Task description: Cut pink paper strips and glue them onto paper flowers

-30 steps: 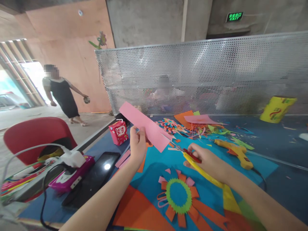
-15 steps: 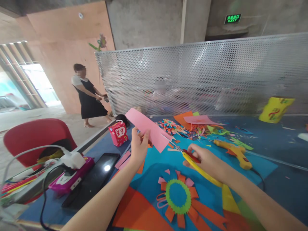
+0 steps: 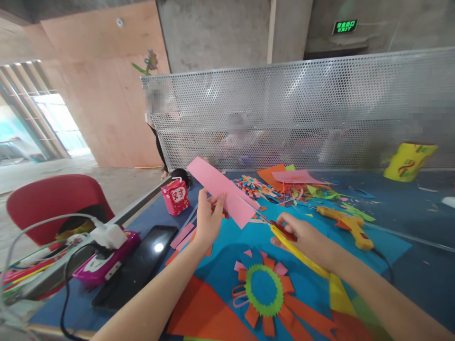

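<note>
My left hand (image 3: 209,217) pinches the lower edge of a pink paper strip (image 3: 216,182), which is held up at a slant. Fingers of my right hand (image 3: 300,234) are closed around the scissors (image 3: 280,230), red and yellow at the handles. Their blades lie across the strip's right end, one blade showing over the pink face. Below both hands, a paper flower (image 3: 265,290) with a green zigzag ring and orange and pink petals lies on a blue sheet (image 3: 222,258). Small pink strips (image 3: 183,235) rest left of my left wrist.
A yellow glue gun (image 3: 346,222) with a cord lies to the right. Paper scraps (image 3: 313,192) and a colourful paper flower (image 3: 252,185) are at the back, before a perforated metal screen (image 3: 295,109). Leftward are a red drink box (image 3: 176,196), a phone (image 3: 137,265) and a purple power strip (image 3: 106,260).
The pink strip and my left hand have shifted slightly right, so the blades reach further over the paper. The walking person has moved right, partly behind the screen.
</note>
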